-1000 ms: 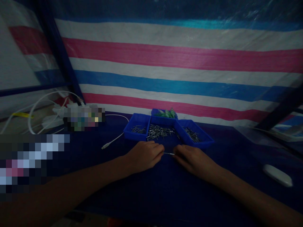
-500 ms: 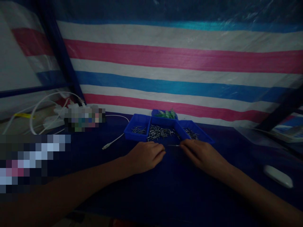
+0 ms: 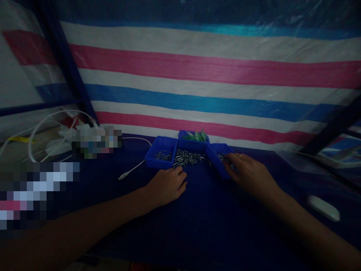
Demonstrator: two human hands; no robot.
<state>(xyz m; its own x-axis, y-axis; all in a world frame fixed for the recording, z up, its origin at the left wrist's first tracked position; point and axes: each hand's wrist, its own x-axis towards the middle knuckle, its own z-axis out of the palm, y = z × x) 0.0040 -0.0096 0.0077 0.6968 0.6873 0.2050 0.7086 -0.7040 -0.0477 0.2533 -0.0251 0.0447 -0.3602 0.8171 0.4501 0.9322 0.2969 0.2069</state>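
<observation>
Since half a second earlier, the right hand had moved outward to the right tray, and the slim metal piece it had held out toward the left hand could not be made out. Its thumb and fingers reached over the tray's near right side, by the thin rods inside; in the dim light I could not tell whether they were pinching one. The left hand had stayed on the table, just in front of the heap of metal rods, its fingers curled and their tips partly hidden, so its grip could not be told either.

That heap lay between the right tray and the left tray, which held more rods. Behind it stood the back tray with green items. A white cable ran beside the left tray.
</observation>
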